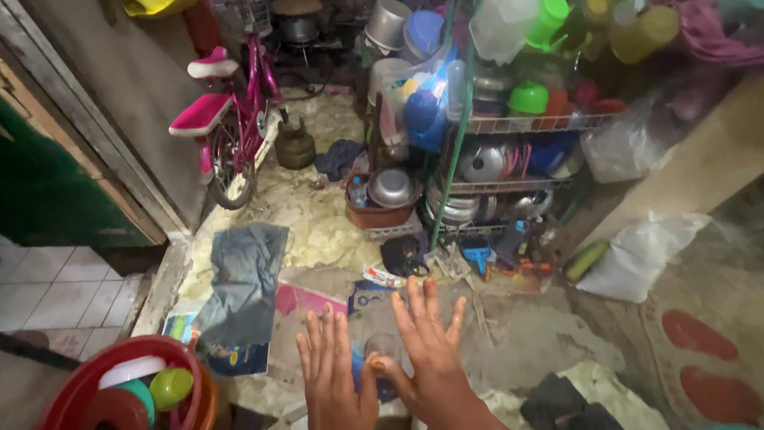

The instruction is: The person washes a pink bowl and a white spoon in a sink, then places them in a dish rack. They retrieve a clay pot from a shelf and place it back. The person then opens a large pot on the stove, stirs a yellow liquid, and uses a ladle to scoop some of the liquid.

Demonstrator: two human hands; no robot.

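Note:
Both my hands are stretched out low in the view, palms down and fingers spread. My left hand (330, 374) and my right hand (426, 350) touch at the thumbs and hold nothing. They hover over a clear plastic bottle (374, 338) lying on the floor, partly hidden between them. Just beyond the fingertips lie a pink sheet (298, 299) and a blue packet (368, 296).
A grey cloth (243, 279) lies left of my hands. A red basin (87, 390) with cups sits at bottom left. A pink child's bicycle (231, 119) leans by the wall. A wire rack (509, 151) crammed with pots and plastic ware stands ahead, with white bags (641, 255) at right.

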